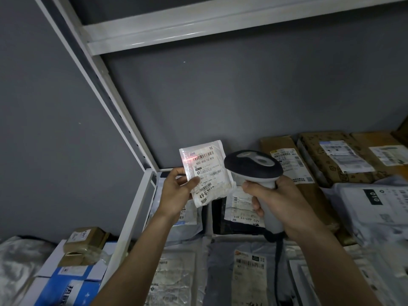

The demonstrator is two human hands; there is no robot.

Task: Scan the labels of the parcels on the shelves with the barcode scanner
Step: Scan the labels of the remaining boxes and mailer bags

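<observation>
My left hand holds up a small white parcel pouch above the shelf, thumb across its printed label. A red scan line glows on the pouch's upper left, beside the top barcode. My right hand grips the grey handle of the barcode scanner, whose dark head points left at the pouch, a few centimetres from it. The scanner's black cable hangs down below my wrist.
Labelled parcels cover the shelf: brown cartons at the back right, grey mailer bags on the right, flat white and dark bags in front. A white shelf upright stands left, with blue-white boxes beyond it. Another shelf board runs overhead.
</observation>
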